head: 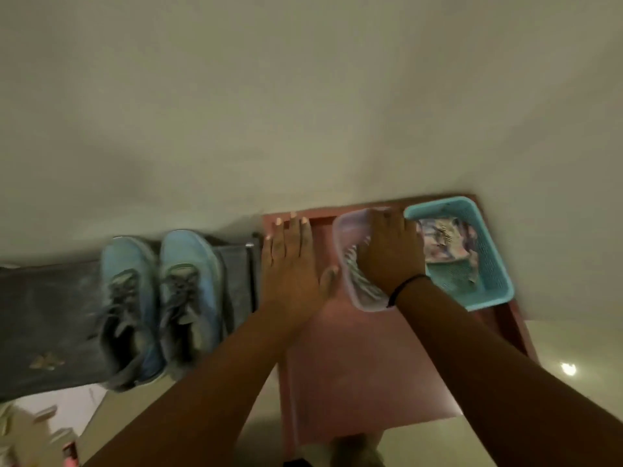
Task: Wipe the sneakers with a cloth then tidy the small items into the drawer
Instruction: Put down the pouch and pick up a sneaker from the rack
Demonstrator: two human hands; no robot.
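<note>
- Our left hand (290, 264) lies flat with fingers straight and spread a little, palm down on the top of the pink cabinet (364, 362), its fingertips reaching the far edge by the wall (303, 96).
- Our right hand (391, 254) is curled over a clear plastic container (354, 284), gripping it from above; we see striped contents through the clear side, too blurred to name.
- On the right wrist sits a thin black band (406, 286).
- That container sits on the cabinet top, between our two hands, its right side just beside a teal plastic basket (485, 264).
- Within the basket lie crumpled, pale patterned items (441, 241); we cannot tell what they are.
- Both the basket and the container stand at the far side of the cabinet, close to the wall.
- Whether a drawer is open under our hands, we cannot tell; a darker red rim (515, 325) runs along the cabinet's right side.
- To the left, well apart from the container, the pair of light blue sneakers (161, 298) stands side by side on a dark grey surface (47, 315), toes toward the wall, grey laces showing.
- Neither of our hands touches the sneakers.
- No part of the frame plainly shows a cloth.
- At the lower right, a bright light spot (568, 368) reflects off the pale floor.
</note>
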